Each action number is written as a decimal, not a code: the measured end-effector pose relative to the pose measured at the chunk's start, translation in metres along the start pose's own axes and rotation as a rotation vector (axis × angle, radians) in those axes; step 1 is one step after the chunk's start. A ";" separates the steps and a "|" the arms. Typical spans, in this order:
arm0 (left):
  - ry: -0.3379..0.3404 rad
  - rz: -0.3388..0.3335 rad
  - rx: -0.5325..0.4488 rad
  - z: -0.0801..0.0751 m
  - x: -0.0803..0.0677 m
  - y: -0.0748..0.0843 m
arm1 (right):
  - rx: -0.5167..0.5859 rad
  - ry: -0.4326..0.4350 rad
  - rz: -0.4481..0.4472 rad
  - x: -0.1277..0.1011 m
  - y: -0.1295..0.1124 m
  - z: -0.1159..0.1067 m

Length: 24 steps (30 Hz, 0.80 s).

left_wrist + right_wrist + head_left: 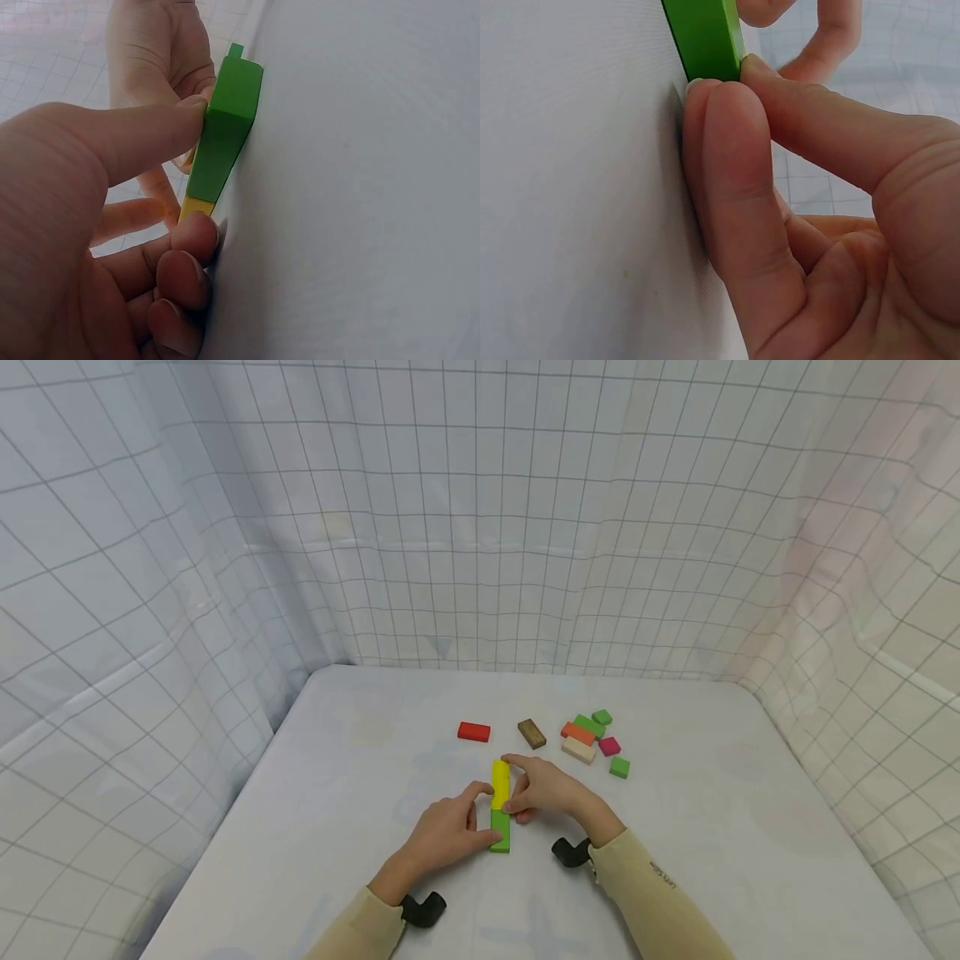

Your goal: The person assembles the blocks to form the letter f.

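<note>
Two flat wooden blocks are lying end to end near the middle of the white cloth-covered desk (360, 793): a long yellow rectangular block (500, 783) farther from the person and a green rectangular block (500, 831) nearer. The left hand (444, 833) is pressing its thumb against the green block's left side, while the right hand (546, 790) is pinching the blocks from the right with its grip closed around them, seemingly squaring the pair into one straight line. Beyond them, a red block (474, 732), a brown block (532, 734) and a small cluster of mixed coloured blocks (592, 742) are sitting apart.
</note>
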<state>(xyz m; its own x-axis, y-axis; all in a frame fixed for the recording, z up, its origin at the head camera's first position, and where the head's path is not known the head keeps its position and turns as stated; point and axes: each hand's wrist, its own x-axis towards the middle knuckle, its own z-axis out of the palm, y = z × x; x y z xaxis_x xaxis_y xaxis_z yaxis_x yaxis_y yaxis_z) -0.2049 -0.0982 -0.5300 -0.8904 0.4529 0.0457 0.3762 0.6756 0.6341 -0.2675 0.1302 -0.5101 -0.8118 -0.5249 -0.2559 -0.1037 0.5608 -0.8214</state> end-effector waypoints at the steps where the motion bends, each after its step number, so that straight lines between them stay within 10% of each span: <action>1: 0.004 0.012 -0.002 -0.001 0.000 0.001 | 0.001 -0.001 -0.002 0.000 0.000 0.000; 24: -0.009 -0.001 -0.002 0.002 0.003 -0.002 | -0.008 -0.010 -0.003 -0.005 -0.001 -0.005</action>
<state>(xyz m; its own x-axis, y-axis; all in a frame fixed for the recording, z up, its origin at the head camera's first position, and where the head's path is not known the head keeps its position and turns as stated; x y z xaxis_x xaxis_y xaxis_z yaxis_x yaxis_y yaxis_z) -0.2075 -0.0970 -0.5329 -0.8885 0.4573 0.0384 0.3747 0.6746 0.6360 -0.2665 0.1352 -0.5053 -0.8059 -0.5326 -0.2585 -0.1108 0.5646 -0.8179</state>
